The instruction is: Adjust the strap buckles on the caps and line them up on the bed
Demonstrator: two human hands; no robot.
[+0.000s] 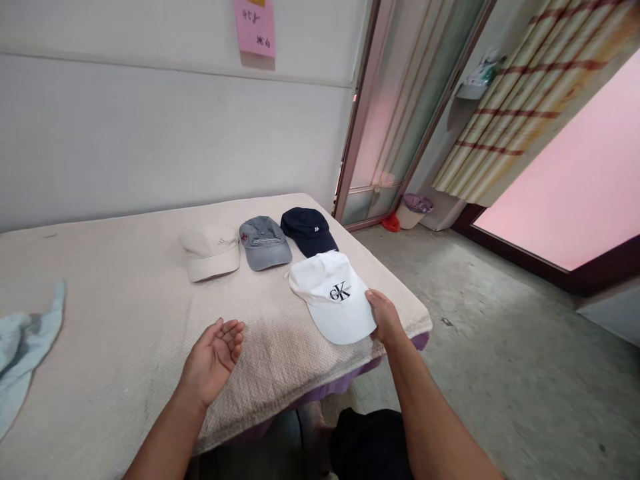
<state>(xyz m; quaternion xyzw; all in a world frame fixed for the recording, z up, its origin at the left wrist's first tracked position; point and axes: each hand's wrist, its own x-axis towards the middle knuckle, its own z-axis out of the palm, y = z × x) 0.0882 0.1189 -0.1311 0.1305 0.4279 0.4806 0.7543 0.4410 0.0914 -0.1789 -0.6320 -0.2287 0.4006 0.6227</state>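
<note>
A white baseball cap (pixel 320 277) with black letters on its front is at the right end of the bed, its brim toward me. My right hand (pixel 384 316) grips the brim's right edge, thumb on top and the other fingers hidden beneath. My left hand (pixel 216 357) hovers over the bed cover, palm up with loosely curled fingers, holding nothing. Behind the white cap lies a navy cap (pixel 306 227). To its left are a grey cap (pixel 265 241) and a beige cap (pixel 211 252), side by side.
Pale blue fabric items (pixel 30 353) lie at the left of the bed (pixel 125 293). The bed meets a white wall (pixel 175 133) bearing a pink note (pixel 255 30). Past the bed's right edge are the concrete floor (pixel 480 333), a waste bin (pixel 414 212) and a sliding door (pixel 385 120).
</note>
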